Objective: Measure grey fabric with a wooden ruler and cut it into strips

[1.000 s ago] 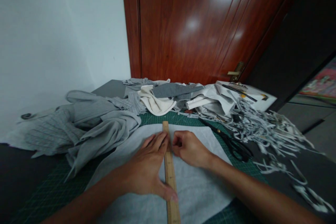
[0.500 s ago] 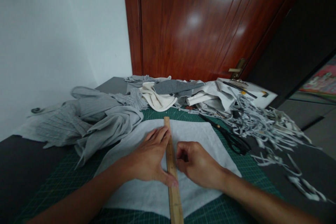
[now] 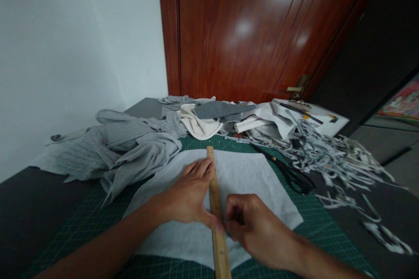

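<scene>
A light grey cloth (image 3: 252,174) lies flat on a green cutting mat (image 3: 327,226). Across its middle a wooden ruler (image 3: 215,196) runs lengthwise, away from me. My left hand (image 3: 193,196) presses on the cloth and ruler with its fingers spread, the thumb on the ruler's near part. Just right of the ruler is my right hand (image 3: 252,226), its fingers curled together close over the cloth. Whatever it may hold is hidden.
Crumpled grey fabric (image 3: 140,152) lies at the left, with cream cloth (image 3: 199,126) behind. Black scissors (image 3: 291,174) rest right of the cloth, beside a heap of thin fabric strips (image 3: 337,157). A door (image 3: 229,30) stands behind the table.
My right hand has moved along the ruler toward me, its fingers still curled. My left hand stays spread on the ruler. The view has shifted slightly.
</scene>
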A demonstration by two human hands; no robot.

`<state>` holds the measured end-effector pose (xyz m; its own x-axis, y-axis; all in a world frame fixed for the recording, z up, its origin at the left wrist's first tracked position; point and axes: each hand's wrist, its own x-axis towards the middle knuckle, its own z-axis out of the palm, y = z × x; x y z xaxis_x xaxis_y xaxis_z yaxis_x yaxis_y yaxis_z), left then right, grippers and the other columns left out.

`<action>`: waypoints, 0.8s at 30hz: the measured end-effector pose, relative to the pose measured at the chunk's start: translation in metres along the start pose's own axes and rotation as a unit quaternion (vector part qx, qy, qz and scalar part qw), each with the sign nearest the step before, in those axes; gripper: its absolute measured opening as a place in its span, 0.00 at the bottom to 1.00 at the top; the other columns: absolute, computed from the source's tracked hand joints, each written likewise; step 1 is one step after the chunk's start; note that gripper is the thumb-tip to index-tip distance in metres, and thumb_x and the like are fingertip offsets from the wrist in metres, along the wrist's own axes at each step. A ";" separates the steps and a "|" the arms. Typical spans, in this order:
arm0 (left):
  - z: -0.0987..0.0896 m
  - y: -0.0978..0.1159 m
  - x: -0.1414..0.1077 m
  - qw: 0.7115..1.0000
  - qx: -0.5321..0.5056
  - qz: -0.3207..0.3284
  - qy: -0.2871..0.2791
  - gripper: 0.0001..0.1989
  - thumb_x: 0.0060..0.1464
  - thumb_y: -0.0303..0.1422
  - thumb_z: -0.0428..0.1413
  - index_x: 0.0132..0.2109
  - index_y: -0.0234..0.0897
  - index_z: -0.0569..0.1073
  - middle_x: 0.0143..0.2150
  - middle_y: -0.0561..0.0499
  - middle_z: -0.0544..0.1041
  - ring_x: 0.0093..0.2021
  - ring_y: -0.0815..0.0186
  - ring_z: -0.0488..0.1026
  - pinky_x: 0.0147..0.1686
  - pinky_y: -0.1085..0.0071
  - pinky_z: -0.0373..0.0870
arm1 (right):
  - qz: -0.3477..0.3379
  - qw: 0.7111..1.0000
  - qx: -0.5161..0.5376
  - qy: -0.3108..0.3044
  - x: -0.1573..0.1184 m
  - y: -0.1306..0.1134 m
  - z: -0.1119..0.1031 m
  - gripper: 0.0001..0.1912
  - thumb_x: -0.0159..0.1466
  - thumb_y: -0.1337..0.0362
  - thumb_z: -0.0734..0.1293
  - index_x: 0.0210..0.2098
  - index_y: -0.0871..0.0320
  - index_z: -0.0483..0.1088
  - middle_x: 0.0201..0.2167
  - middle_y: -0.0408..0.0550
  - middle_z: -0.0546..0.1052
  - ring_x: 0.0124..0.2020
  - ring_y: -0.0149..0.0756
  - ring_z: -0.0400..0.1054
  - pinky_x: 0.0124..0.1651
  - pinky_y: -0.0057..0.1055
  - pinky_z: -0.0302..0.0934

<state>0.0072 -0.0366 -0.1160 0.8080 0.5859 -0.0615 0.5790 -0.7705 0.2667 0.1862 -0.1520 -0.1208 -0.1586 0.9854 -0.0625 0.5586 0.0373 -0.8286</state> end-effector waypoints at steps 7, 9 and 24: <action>-0.003 0.002 -0.001 1.000 -0.011 -0.001 0.004 0.71 0.40 0.64 0.64 0.76 0.20 0.47 0.78 0.25 0.45 0.78 0.38 0.41 0.74 0.51 0.42 | 0.022 0.999 -0.005 -0.027 -0.014 0.001 0.006 0.14 0.53 0.82 0.64 0.23 0.56 0.64 0.20 0.36 0.66 0.23 0.27 0.60 0.22 0.23 0.48; -0.003 0.002 -0.001 1.000 -0.017 -0.002 0.003 0.71 0.39 0.64 0.64 0.76 0.20 0.47 0.78 0.25 0.45 0.78 0.38 0.41 0.74 0.50 0.43 | 0.012 0.999 -0.004 -0.046 -0.018 0.007 0.008 0.14 0.50 0.83 0.64 0.23 0.56 0.64 0.19 0.35 0.66 0.22 0.26 0.60 0.21 0.23 0.47; -0.002 0.000 -0.001 1.000 0.000 0.006 0.011 0.70 0.40 0.65 0.61 0.76 0.22 0.47 0.79 0.27 0.45 0.78 0.40 0.43 0.74 0.50 0.44 | 0.013 0.996 0.090 -0.021 -0.029 0.000 -0.013 0.07 0.55 0.71 0.67 0.27 0.54 0.65 0.20 0.36 0.64 0.21 0.28 0.56 0.23 0.27 0.47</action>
<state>0.0062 -0.0364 -0.1145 0.8124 0.5820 -0.0370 0.5692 -0.7776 0.2669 0.2010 -0.1789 -0.1116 -0.1823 0.9777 -0.1047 0.4086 -0.0216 -0.9125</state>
